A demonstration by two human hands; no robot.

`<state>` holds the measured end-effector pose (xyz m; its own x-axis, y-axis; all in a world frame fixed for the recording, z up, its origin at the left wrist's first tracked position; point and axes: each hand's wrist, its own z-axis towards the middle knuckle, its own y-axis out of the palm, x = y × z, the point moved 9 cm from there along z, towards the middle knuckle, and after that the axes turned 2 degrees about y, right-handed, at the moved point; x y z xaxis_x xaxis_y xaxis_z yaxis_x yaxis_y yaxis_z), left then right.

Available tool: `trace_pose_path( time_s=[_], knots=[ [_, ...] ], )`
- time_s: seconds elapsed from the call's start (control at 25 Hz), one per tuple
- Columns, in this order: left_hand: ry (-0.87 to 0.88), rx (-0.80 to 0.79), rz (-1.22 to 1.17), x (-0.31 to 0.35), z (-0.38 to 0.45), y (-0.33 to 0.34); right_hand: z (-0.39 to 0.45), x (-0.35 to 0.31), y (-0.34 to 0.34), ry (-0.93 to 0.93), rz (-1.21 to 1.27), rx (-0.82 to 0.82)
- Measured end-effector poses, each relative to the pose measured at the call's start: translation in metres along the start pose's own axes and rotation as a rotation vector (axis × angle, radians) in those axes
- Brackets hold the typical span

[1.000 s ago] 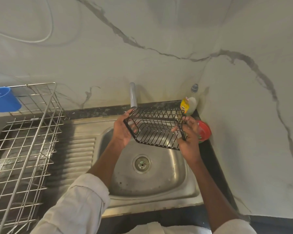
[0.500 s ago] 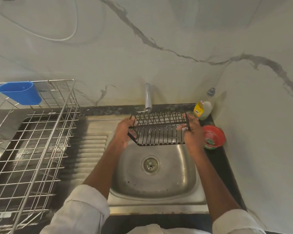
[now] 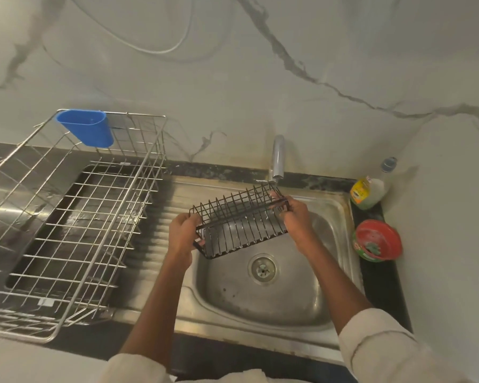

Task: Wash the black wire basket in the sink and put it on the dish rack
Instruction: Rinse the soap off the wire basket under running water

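Both hands hold the black wire basket [image 3: 239, 223] up over the sink [image 3: 263, 308], one at each short end. The left hand [image 3: 181, 234] wraps the basket's left end: its fingers curl over the upper rim wire, and a fingertip shows at the lower corner of the frame, so the end wall is clamped between them. The right hand [image 3: 297, 217] grips the far right end, fingers curled tightly round the top rail and the end wires, with fingertips showing through the mesh on the far side. Neither hand has straight fingers; both are closed on the wire.

Between the two grips the basket hangs tilted, its right end higher and farther back, its left end lower and nearer the person. It touches nothing but the hands. Just behind the right hand stands the tap [image 3: 277, 158], its spout ending right above the basket's raised corner. Below the grips lies the sink bowl with its drain [image 3: 262, 269]. To the left of the left hand, past the ribbed drainboard, sits the dish rack [image 3: 67, 217], with a blue cup [image 3: 87, 131] hung on its back rim. Right of the right hand, against the wall, stand a soap bottle [image 3: 369, 193] and a red tub [image 3: 378, 240].
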<state>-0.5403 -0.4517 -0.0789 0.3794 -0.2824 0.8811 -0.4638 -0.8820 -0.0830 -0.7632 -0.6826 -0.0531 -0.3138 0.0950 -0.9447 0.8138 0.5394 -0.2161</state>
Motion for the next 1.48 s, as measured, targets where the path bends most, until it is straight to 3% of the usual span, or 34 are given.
trace_pose_path(
  time_s=[0.36, 0.56, 0.84, 0.96, 1.04, 1.24, 1.48],
  knots=[
    [0.064, 0.193, 0.084, -0.004, -0.039, -0.029, 0.055, -0.014, 0.047, 0.013, -0.238, -0.086],
    [0.144, 0.325, 0.211, -0.002, -0.067, -0.03, 0.069, -0.03, 0.051, -0.157, -0.494, -0.093],
    [0.181, 0.235, 0.146, -0.002, -0.057, -0.007, 0.058, -0.033, 0.005, -0.101, -0.401, -0.117],
    [0.13, 0.156, 0.044, -0.006, -0.05, 0.015, 0.046, -0.025, -0.028, -0.103, -0.333, -0.032],
    [0.062, 0.187, -0.002, -0.015, -0.044, 0.018, 0.037, -0.022, -0.036, -0.111, -0.33, -0.011],
    [-0.112, 0.282, -0.134, -0.043, -0.035, 0.002, 0.03, -0.03, -0.003, -0.139, -0.45, -0.067],
    [-0.156, 0.379, -0.178, -0.039, -0.027, -0.024, 0.052, -0.043, 0.019, -0.097, -0.33, -0.056]
  ],
)
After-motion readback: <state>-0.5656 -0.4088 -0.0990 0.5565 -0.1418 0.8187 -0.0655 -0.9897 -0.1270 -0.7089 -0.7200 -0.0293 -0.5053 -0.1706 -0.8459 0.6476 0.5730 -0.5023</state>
